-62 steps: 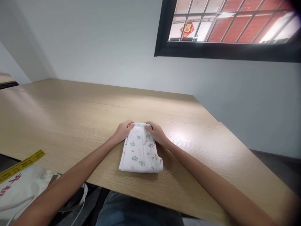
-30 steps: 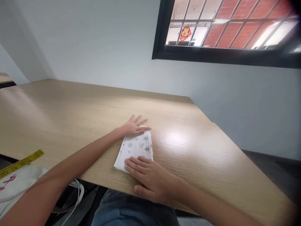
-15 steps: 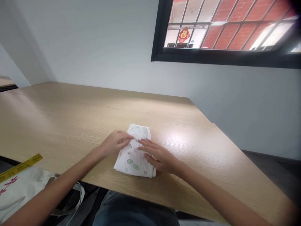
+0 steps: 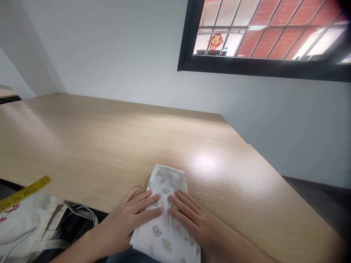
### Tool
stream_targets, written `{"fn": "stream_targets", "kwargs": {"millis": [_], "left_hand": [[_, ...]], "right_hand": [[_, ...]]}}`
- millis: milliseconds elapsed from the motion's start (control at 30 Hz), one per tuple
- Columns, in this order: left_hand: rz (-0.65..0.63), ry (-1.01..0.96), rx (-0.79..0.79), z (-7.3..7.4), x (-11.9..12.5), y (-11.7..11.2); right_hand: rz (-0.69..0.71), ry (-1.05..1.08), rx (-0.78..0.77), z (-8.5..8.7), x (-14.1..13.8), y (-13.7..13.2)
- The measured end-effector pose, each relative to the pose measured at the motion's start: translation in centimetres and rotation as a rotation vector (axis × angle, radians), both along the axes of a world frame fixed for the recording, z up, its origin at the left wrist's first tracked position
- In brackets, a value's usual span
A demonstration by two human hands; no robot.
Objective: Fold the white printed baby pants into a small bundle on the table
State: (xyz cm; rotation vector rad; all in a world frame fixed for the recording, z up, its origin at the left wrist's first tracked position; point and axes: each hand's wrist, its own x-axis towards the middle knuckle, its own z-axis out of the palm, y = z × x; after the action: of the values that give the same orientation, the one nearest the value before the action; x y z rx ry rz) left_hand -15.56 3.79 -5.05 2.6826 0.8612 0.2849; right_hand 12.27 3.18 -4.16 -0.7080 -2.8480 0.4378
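Observation:
A folded white cloth [image 4: 167, 230] printed with small green animal faces and leaves lies at the table's front edge, its near end reaching past the edge over my lap. My left hand [image 4: 134, 215] rests on its left side, fingers stretched out and flat. On the right side lies my right hand [image 4: 192, 215], also flat with fingers extended. The fingertips of both hands point toward each other near the cloth's middle, with a narrow gap between them. Neither hand grips the cloth; both touch its top.
The wooden table [image 4: 109, 142] stretches back to the wall, with its right edge slanting away. At lower left, below the table edge, are a white bag [image 4: 30, 226] with red marks and a yellow strip [image 4: 24, 193]. A barred window [image 4: 263, 33] is at upper right.
The cloth has come closer to me, its near end now past the table edge. Both hands have moved nearer with it and now lie flat on it.

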Motion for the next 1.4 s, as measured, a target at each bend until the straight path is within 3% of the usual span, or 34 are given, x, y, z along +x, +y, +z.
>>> {"fn": "stream_targets", "kwargs": {"millis": [133,333,433,567,667,733,833,933,1000,1033,1200,1300,1400], "left_hand": [[0.127,-0.236,-0.187,1.3,0.9,0.9],[0.580,-0.690,-0.539,1.5,4.6,3.1],[0.740,-0.730,-0.487,1.2,6.3,3.8],[0.928,-0.559,-0.333,1.1,7.5,4.5],[1.038,-0.411,-0.264,1.3,7.9,4.7],[1.061,-0.377,-0.202,1.3,8.4,4.7],[1.029,-0.256,0.075,1.3,9.3,4.4],[0.773,-0.112,0.267,1.0,10.2,4.2],[0.603,-0.062,0.236,0.8,10.3,4.1],[0.577,-0.046,0.201,0.6,10.1,4.1],[0.695,-0.088,-0.025,-0.1,7.1,4.1],[0.721,-0.275,-0.182,0.0,5.4,4.5],[0.796,-0.472,-0.293,0.9,4.9,5.3]], "right_hand": [[-0.171,0.212,-0.084,0.4,-0.8,-0.3],[-0.829,0.707,-0.429,0.6,-3.7,0.9],[-1.020,0.805,-0.419,0.1,-4.6,1.5],[-1.111,0.881,-0.397,-0.6,-4.8,2.2],[-1.165,0.776,-0.203,-1.3,-4.9,2.5],[-1.167,0.669,-0.024,-1.8,-5.4,2.5],[-1.176,0.440,0.260,-2.1,-6.8,2.3],[-1.093,0.197,0.435,-2.0,-8.1,2.2],[-1.017,0.143,0.373,-2.0,-8.3,2.3],[-0.998,0.151,0.301,-2.0,-8.1,2.4],[-1.067,0.335,-0.026,-2.0,-4.8,2.9],[-1.053,0.522,-0.227,-1.3,-2.4,2.5],[-1.046,0.692,-0.363,-0.6,-1.2,1.3]]}}
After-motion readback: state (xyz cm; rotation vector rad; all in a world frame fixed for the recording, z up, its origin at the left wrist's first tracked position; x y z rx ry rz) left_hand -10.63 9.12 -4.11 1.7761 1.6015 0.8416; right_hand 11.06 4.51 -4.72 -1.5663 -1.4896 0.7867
